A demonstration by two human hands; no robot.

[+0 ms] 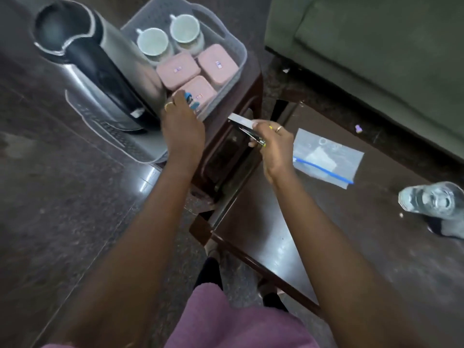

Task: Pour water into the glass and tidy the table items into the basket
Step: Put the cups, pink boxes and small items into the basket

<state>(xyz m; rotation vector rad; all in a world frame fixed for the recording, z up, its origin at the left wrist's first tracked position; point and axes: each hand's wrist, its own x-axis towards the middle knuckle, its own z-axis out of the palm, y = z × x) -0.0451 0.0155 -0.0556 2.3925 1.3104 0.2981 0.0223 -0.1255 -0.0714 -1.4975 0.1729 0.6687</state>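
Observation:
A translucent grey basket (236, 50) sits on a dark stool and holds two white cups (152, 41) and three pink lidded boxes (218, 65). My left hand (182, 124) reaches over the basket's near edge, pinching a small blue object (191, 101) above the nearest pink box. My right hand (272, 144) hovers just right of the stool, closed on a black and silver stapler (244, 126). A steel and black kettle (100, 74) stands on a grey tray left of the basket. A clear glass (433, 200) stands at the table's right edge.
A zip bag (326, 156) with a blue seal lies flat on the dark glass-topped table (263, 237) right of my right hand. A green sofa (376, 46) fills the top right. The grey tray (120, 144) under the kettle extends toward me.

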